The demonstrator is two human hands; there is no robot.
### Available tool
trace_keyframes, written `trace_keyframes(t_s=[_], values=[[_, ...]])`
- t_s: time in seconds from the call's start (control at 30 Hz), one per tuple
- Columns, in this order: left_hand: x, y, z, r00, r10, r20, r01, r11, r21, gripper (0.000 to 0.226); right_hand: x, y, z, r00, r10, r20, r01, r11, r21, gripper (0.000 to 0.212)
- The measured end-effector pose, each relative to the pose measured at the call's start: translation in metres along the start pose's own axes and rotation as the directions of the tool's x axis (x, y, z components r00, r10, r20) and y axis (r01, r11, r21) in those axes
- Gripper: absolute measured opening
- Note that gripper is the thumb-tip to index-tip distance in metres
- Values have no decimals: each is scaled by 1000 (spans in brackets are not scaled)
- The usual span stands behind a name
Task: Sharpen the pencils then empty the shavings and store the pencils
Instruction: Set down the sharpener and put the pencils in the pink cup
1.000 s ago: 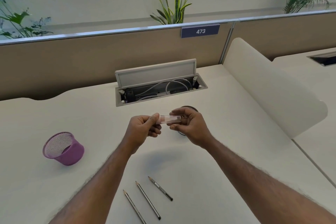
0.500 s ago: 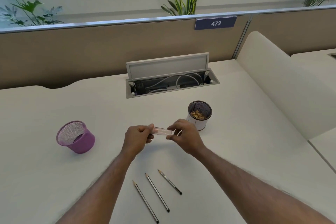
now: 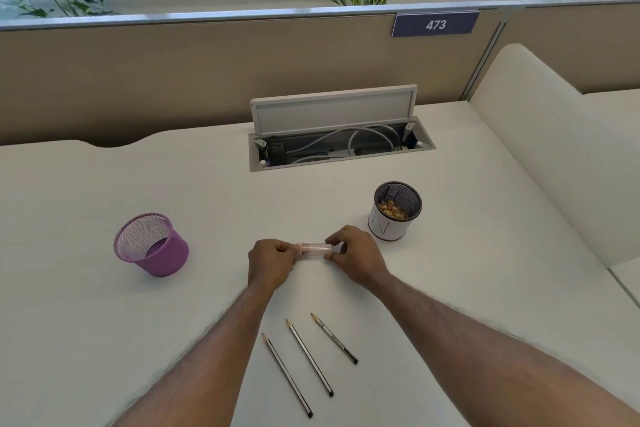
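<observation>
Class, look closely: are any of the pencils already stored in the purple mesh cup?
No: all three pencils lie on the desk near the person, and the purple mesh cup holds none.

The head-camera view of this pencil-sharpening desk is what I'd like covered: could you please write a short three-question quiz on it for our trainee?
1. Count: how many pencils lie on the desk in front of the person?
2. True or false: the purple mesh cup holds the shavings.
3. Multiple choice: the clear sharpener case is held by A) the left hand alone, B) the right hand alone, C) both hands, one at each end.

Key
1. Three, lying loose and roughly parallel, tips pointing away from the person.
2. False; the shavings are in the black-rimmed white cup. The purple cup shows none.
3. C.
</observation>
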State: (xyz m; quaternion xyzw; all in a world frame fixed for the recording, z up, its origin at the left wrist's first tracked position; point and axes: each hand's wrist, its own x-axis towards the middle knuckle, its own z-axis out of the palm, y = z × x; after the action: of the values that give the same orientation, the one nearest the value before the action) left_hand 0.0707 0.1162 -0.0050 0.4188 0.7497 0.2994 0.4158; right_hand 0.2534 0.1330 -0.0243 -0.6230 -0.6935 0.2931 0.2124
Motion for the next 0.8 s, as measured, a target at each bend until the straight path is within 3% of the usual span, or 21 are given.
trace_keyframes(t_s=[0.23, 0.43, 0.63, 0.8], values=[[-2, 2, 1, 1000, 15, 20, -15, 999, 36, 16, -1, 7, 1, 999, 20, 27, -19, 1000, -23, 30], [-2, 0, -7, 1000, -4, -5, 4, 1000, 10, 14, -5, 12, -5, 998, 39, 44, -38, 999, -23, 48], [-7, -6, -25, 999, 1, -44, -2, 1000, -7, 19, -14, 17, -13, 997, 61, 42, -60, 998, -18, 50], [-24, -16, -48, 995, 74, -70, -71, 997, 42, 14, -33, 8, -16, 998, 34, -51, -33, 999, 19, 39]])
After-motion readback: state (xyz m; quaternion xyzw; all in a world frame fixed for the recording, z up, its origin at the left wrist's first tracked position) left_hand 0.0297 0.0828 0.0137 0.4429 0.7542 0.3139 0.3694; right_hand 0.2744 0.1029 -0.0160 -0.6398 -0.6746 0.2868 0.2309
